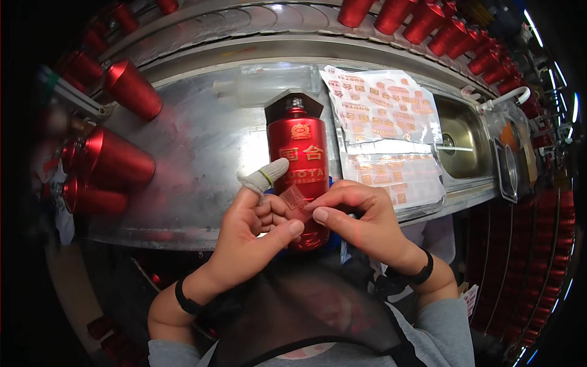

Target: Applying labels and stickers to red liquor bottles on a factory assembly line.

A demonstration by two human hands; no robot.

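Observation:
A small square of clear film (293, 197) with faint marks is between my hands, in front of a red bottle (298, 140). My right hand (361, 214) pinches the film's lower right corner between thumb and index finger. Behind its lower left side, the curled fingers of my left hand (247, 223) hold the film, with the thumb close below. A white finger cot (264, 175) with a yellowish band covers the left index finger, which reaches up over the bottle's left side. The bottle bears gold lettering and a gold emblem and lies with its neck pointing away from me.
Printed decal sheets (385, 110) lie right of the bottle, beside a metal sink (458, 147) with a white tap (513, 98). Several red bottles (116, 156) stand at the left of the metal bench (183, 134). More red bottles (422, 23) line the conveyor (244, 27) at the back.

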